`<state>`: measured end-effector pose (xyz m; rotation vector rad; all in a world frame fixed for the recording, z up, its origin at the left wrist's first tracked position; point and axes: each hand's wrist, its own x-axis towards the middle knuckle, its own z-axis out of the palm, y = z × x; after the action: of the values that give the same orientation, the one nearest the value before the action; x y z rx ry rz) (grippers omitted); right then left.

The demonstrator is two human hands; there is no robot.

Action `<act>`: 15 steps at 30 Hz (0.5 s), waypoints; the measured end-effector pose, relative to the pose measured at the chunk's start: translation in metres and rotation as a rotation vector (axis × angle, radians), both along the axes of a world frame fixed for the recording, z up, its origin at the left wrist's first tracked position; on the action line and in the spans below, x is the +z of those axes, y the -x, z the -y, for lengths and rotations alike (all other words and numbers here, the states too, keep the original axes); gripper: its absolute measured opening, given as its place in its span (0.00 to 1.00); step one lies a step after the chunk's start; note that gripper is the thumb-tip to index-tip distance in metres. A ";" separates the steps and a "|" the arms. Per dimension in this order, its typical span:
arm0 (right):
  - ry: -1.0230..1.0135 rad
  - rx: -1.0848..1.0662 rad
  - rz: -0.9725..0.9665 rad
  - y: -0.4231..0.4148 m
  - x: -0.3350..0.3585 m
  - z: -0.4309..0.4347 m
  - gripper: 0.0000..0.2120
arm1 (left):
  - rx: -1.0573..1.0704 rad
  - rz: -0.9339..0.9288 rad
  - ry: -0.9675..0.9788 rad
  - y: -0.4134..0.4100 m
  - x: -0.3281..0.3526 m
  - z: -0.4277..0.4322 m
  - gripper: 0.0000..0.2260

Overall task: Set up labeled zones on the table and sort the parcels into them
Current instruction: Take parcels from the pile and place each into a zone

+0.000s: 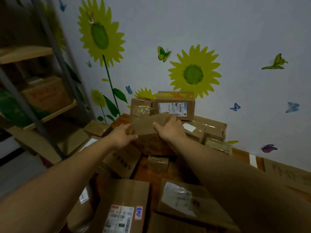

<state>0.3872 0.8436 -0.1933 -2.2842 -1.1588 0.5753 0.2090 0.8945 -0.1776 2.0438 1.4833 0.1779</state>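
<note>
Nearer than the fingers, a labelled parcel lies on the desk. The left hand and right hand grip a tilted brown box by opposite sides, fingers curled round it. Just beyond the fingers, more parcels are stacked.

**Both arms out, two-handed grip**

Forearms bare, stretched well forward and nearly straight, converging toward the hands. The left forearm comes in from low left, the right forearm from low right.

Grip: the left hand clamps the left end of a parcel — thumb lying along the near face, fingers wrapped round the far side and mostly hidden. The right hand takes the right end, back of the hand up, thumb splayed onto the near face, fingers hooked over the upper far edge.

Wrists roughly in line with the forearms; the right hand sits a little higher than the left. Hands apart — not touching each other.
</note>
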 end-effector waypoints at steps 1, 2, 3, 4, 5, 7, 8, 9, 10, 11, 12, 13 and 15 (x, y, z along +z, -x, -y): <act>0.019 -0.015 -0.012 -0.002 0.000 -0.003 0.45 | -0.007 0.009 0.012 -0.003 -0.003 -0.007 0.31; 0.034 -0.025 -0.031 -0.005 -0.001 -0.005 0.42 | -0.011 0.010 0.028 -0.004 -0.007 -0.014 0.32; 0.041 -0.033 -0.055 -0.008 0.001 -0.006 0.40 | -0.021 0.013 0.039 -0.006 -0.010 -0.020 0.32; 0.044 -0.044 -0.082 -0.012 0.004 -0.004 0.37 | -0.024 0.029 0.054 -0.008 -0.012 -0.026 0.32; 0.033 -0.060 -0.110 -0.016 0.006 -0.002 0.35 | -0.022 0.066 0.069 -0.011 -0.014 -0.032 0.31; -0.010 -0.104 -0.189 -0.025 0.009 0.006 0.30 | 0.008 0.184 0.119 -0.018 -0.016 -0.040 0.29; -0.028 -0.120 -0.229 -0.028 0.010 0.011 0.28 | 0.030 0.233 0.154 -0.021 -0.016 -0.042 0.28; -0.035 -0.136 -0.260 -0.030 0.008 0.018 0.26 | 0.054 0.266 0.182 -0.024 -0.017 -0.044 0.29; -0.028 -0.153 -0.284 -0.033 0.005 0.025 0.24 | 0.073 0.273 0.212 -0.025 -0.018 -0.045 0.29; -0.015 -0.173 -0.302 -0.035 0.000 0.032 0.22 | 0.078 0.276 0.241 -0.026 -0.018 -0.044 0.29; -0.003 -0.193 -0.315 -0.033 -0.003 0.040 0.20 | 0.077 0.285 0.264 -0.027 -0.018 -0.043 0.29; 0.005 -0.216 -0.328 -0.028 -0.003 0.050 0.19 | 0.070 0.300 0.277 -0.028 -0.018 -0.040 0.27; 0.016 -0.254 -0.351 -0.014 -0.003 0.064 0.22 | 0.041 0.313 0.254 -0.027 -0.016 -0.034 0.26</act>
<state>0.4014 0.7797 -0.1965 -2.1836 -0.6874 0.8439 0.2363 0.9286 -0.1937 1.6972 1.2828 0.2961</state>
